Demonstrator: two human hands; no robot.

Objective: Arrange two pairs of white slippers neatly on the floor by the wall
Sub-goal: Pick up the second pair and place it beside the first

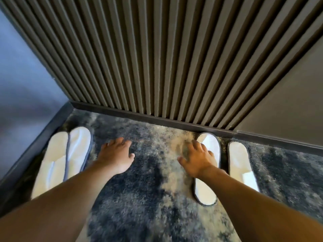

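Observation:
Two pairs of white slippers with dark trim lie on a shaggy grey carpet [139,198] by the wall. The left pair sits side by side, touching, in the corner: one slipper [52,159] and its mate [78,147]. The right pair lies with a gap between its two slippers: one [209,145] partly under my right hand, the other [240,165] further right. My left hand [116,154] hovers open over bare carpet, just right of the left pair. My right hand [196,157] is spread open, its fingers over the inner right slipper; whether it touches is unclear.
A dark ribbed wall panel [157,58] with a dark baseboard [157,119] runs along the far side. A bluish wall [21,84] closes the left side. A plain grey wall [288,102] continues to the right.

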